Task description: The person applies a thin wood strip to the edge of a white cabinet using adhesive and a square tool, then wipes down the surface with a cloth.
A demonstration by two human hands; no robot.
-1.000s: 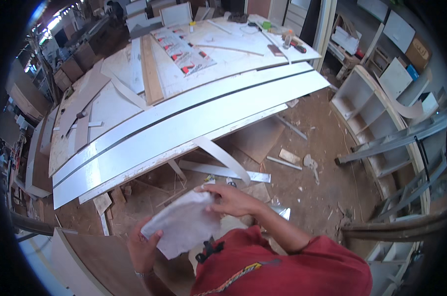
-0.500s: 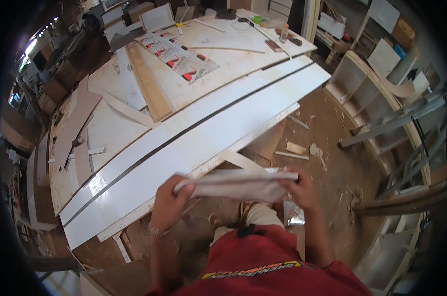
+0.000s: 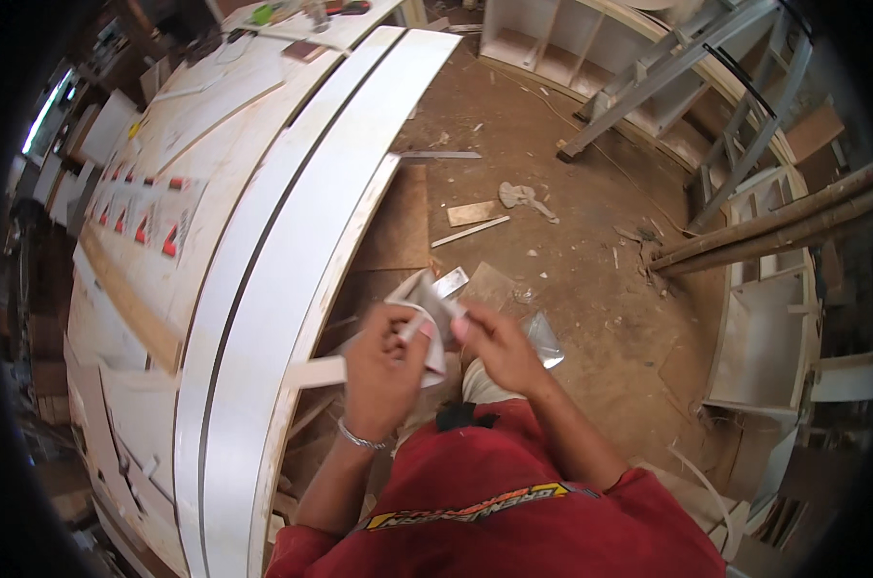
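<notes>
A folded whitish sheet (image 3: 433, 360), cloth or paper I cannot tell, is held before my body, past the edge of the bench. My left hand (image 3: 383, 376) has its fingers curled round it, slightly blurred. My right hand (image 3: 502, 354) pinches at its right side, where a small pale end shows by the thumb. Left of my hands, long glossy white boards (image 3: 297, 279) with a dark gap between them lie along the worktable (image 3: 229, 120). A pale strip (image 3: 316, 374) sticks out from under their edge near my left wrist.
A metal ladder (image 3: 667, 87) and bamboo-like poles (image 3: 773, 226) stand at the right, near open white cabinet frames (image 3: 759, 337). Wood offcuts (image 3: 471, 213), a crumpled rag (image 3: 527, 200) and a clear plastic bag (image 3: 542, 339) lie on the dusty floor. A yellowish plank (image 3: 133, 303) rests on the worktable.
The view has turned to the right. My hands have come closer together, and the sheet, earlier stretched lengthwise between them, is now folded up smaller.
</notes>
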